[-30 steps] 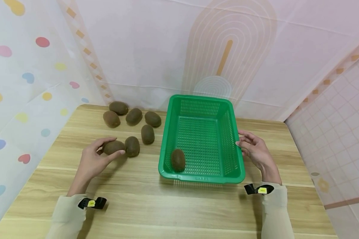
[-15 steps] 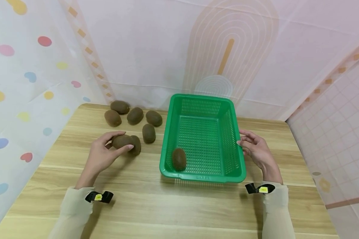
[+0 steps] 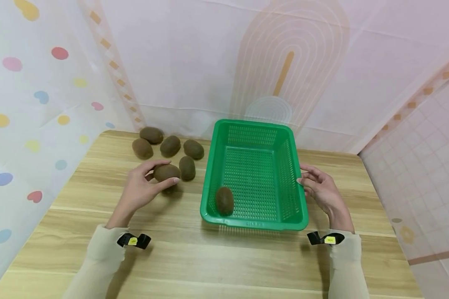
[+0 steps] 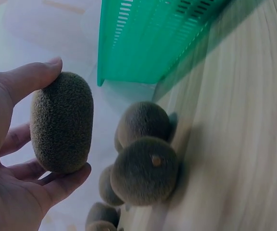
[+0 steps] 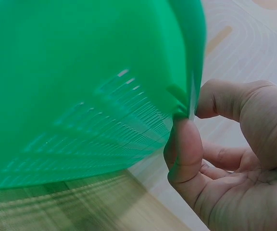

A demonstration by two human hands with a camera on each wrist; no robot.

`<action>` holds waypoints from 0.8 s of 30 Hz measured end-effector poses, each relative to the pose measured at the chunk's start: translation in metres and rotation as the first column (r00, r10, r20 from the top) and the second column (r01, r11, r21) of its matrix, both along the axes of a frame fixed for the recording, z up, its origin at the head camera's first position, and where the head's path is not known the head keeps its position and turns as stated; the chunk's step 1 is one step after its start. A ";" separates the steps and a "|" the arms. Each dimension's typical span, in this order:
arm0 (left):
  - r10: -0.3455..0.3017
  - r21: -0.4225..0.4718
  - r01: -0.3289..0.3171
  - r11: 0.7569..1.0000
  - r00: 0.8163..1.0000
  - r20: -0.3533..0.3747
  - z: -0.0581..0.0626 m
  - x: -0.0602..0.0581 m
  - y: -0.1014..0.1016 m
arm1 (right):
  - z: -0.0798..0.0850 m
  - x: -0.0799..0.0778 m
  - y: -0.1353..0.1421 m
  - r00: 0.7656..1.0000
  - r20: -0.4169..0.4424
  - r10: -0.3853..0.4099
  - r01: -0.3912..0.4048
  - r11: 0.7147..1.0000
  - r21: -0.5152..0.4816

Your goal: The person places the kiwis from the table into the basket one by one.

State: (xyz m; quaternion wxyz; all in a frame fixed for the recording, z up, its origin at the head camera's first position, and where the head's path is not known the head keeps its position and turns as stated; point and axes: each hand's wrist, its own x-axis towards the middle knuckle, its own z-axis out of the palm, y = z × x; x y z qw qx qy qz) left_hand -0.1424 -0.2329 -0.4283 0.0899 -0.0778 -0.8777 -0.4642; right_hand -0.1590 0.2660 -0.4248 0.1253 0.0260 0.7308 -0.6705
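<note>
My left hand (image 3: pixel 144 185) holds a brown fuzzy kiwi (image 4: pixel 62 122) between thumb and fingertips, raised above the table. Under it in the head view, another kiwi (image 3: pixel 169 190) is mostly covered. Just to the right lies an upright-pointing kiwi (image 3: pixel 187 168). At the basket's right side my right hand (image 3: pixel 321 189) pinches the rim of the green plastic basket (image 3: pixel 254 225), thumb on the rim and fingers (image 5: pixel 189 149) beneath it. One kiwi (image 3: pixel 224 201) rests inside, in the basket's near left corner.
Several more kiwis lie at the table's back left, among them one kiwi (image 3: pixel 151 135) by the wall and one kiwi (image 3: pixel 193 149) near the basket's left side. A patterned cloth wall (image 3: pixel 179 62) rises behind the wooden table (image 3: pixel 224 265).
My left hand has carried its kiwi up and to the right, now over the kiwi that lay beside it. The right hand stays on the basket rim, and the basket keeps its place.
</note>
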 end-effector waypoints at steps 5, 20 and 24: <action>-0.030 0.000 0.030 1.000 1.000 0.001 0.004 -0.004 0.007 | 0.000 0.000 0.000 1.000 -0.003 0.001 -0.001 1.000 0.002; -0.094 0.113 0.099 0.989 0.994 -0.050 0.014 -0.016 0.036 | -0.003 0.000 0.003 1.000 -0.001 -0.004 0.004 1.000 -0.006; -0.111 0.127 0.118 0.985 0.992 -0.061 0.017 -0.018 0.042 | -0.004 -0.001 0.002 1.000 -0.007 0.002 -0.002 1.000 -0.018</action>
